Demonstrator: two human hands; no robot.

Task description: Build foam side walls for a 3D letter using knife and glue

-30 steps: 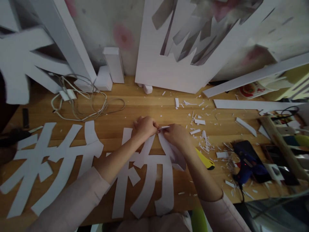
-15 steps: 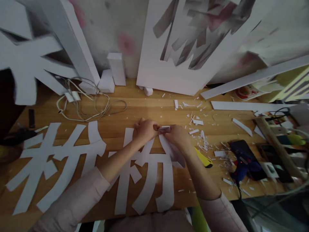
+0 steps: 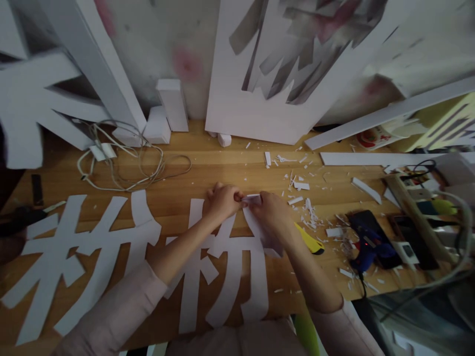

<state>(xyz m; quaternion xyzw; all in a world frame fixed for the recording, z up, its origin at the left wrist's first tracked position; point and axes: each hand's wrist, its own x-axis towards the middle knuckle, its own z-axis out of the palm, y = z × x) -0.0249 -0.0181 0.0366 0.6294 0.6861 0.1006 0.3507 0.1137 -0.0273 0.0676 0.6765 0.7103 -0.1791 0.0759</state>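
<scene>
My left hand [image 3: 224, 201] has its fingers closed in a pinch at the upper end of a white foam-board strip [image 3: 254, 199]. On the right side of that strip, my right hand [image 3: 273, 212] is closed around it. The strip stands on edge along the upper right stroke of a flat white cut-out character [image 3: 256, 277]; whether it touches all along is hidden by my right hand. Just right of my right forearm lies a yellow-handled tool [image 3: 310, 241], partly covered.
A second white character [image 3: 92, 242] lies left, beside another person's hand [image 3: 9, 247]. A blue glue gun [image 3: 371, 245] rests by phones, right. White scraps [image 3: 310, 212], cables [image 3: 137, 168], a wooden box [image 3: 426, 217] and a leaning board [image 3: 252, 113] surround the work.
The camera view has shifted slightly. My hands stay at the strip in nearly the same pose. At the far left, the other person's hand has moved a little.
</scene>
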